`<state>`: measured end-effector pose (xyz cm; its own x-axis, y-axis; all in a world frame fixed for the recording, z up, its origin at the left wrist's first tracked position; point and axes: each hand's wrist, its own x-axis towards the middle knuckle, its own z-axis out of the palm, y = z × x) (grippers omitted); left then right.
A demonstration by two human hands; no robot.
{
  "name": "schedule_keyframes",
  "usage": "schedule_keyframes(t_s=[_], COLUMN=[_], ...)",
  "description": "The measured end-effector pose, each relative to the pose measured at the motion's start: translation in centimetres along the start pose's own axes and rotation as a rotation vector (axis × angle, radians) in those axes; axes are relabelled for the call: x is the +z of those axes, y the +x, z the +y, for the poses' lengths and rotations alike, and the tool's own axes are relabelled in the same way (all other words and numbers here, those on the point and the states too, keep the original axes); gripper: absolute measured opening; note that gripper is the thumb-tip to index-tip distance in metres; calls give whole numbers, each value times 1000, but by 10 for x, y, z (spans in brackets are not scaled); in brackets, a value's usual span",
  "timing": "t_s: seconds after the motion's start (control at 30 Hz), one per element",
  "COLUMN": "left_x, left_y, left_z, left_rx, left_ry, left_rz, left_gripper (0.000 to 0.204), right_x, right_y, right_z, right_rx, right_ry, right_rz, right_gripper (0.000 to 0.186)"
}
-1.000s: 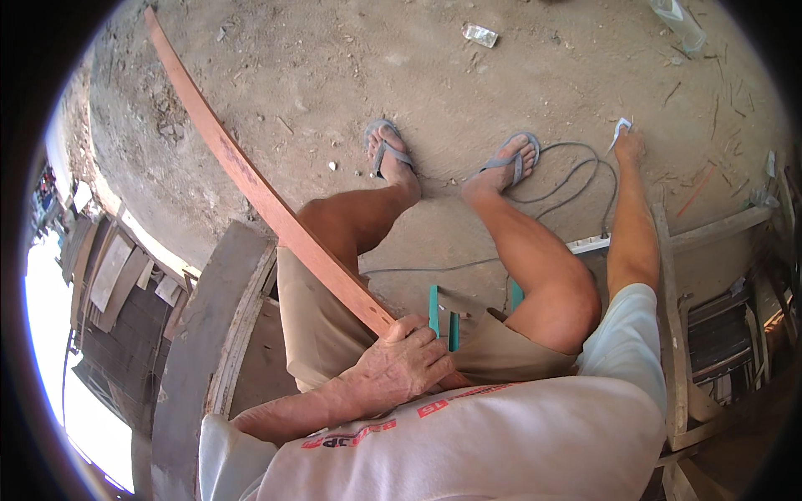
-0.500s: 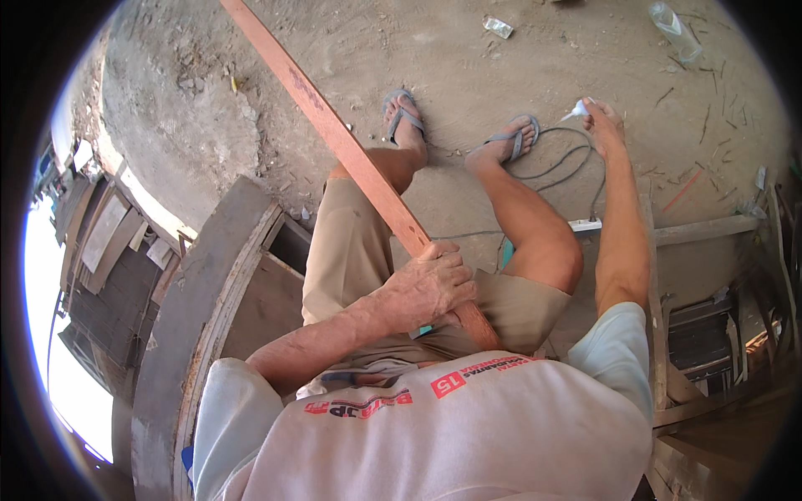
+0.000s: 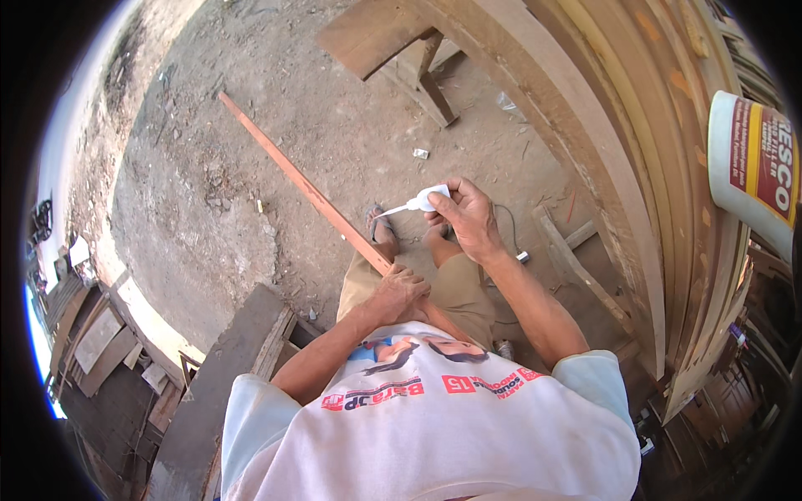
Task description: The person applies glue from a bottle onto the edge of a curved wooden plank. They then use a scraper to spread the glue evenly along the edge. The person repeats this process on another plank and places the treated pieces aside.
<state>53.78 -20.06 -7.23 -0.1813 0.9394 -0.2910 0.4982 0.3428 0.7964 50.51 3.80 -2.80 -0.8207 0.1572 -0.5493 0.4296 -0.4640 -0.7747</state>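
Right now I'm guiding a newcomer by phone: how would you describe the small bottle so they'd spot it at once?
Find the long reddish wood strip gripped in the left hand. To its right in the picture, the right hand holds the bottle. It is small and white with a long thin nozzle pointing left, unlike the big bucket at the right edge.

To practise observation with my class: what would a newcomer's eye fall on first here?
First, probably, the long reddish-brown wooden strip, held in the left hand and slanting to the upper left. Next, the small white bottle with its thin nozzle, in the right hand near the centre. At the right edge, a white round tub with a maroon-and-yellow label stands out.
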Motion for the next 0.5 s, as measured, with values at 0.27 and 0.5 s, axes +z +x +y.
schedule_keyframes(t_s=[0.27,0.5], left_x=[-111,-157], left_y=[37,116], left_z=[18,41], left_rx=[72,30], left_ry=[-14,40], left_rz=[12,17], left_gripper=[48,42], right_x=[-16,-90], right_y=[-78,-20], right_z=[-244,-309], right_rx=[-691,-682], right_ry=[17,-28], right_rz=[177,207], right_gripper=[24,25])
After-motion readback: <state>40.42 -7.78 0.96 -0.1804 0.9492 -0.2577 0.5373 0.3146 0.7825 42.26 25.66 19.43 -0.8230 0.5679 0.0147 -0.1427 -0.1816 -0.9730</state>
